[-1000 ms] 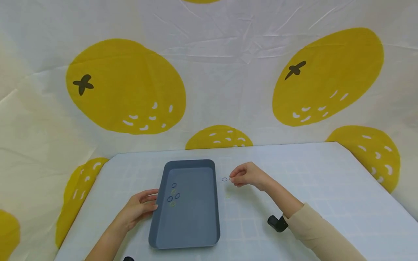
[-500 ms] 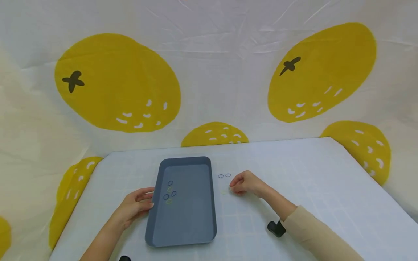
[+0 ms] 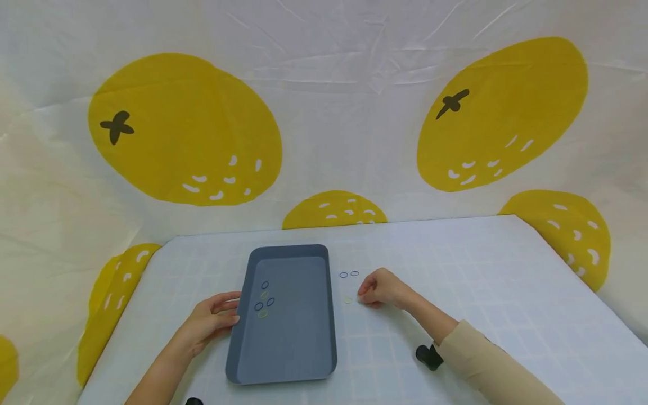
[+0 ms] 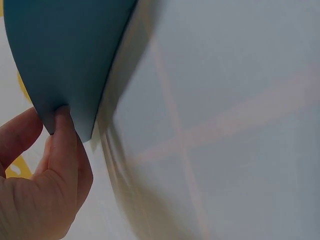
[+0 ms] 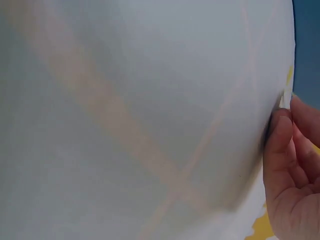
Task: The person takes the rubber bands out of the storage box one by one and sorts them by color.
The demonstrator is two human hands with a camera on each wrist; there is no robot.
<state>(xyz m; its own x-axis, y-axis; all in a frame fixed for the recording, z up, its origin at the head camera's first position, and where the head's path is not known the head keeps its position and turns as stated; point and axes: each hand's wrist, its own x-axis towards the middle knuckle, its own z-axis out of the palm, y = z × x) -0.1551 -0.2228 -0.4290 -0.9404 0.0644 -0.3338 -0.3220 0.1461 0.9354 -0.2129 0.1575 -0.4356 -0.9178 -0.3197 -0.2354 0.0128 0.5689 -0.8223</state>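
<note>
Left hand [image 3: 210, 322]: we see its grip pinching the left rim of the grey rectangular plastic tray [image 3: 298, 360].
Right hand [image 3: 381, 288]: right of the tray, fingers curled, touching the table [image 3: 481, 281] near a pale yellow rubber band [image 3: 347, 300].

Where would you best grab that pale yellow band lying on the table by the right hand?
Probably from straight above, pinching its thin rim between fingertip and thumb. The yellow band lies flat on the table, so no side offers an edge to catch. The right hand sits just right of it, and the tray stands to its left.
</note>
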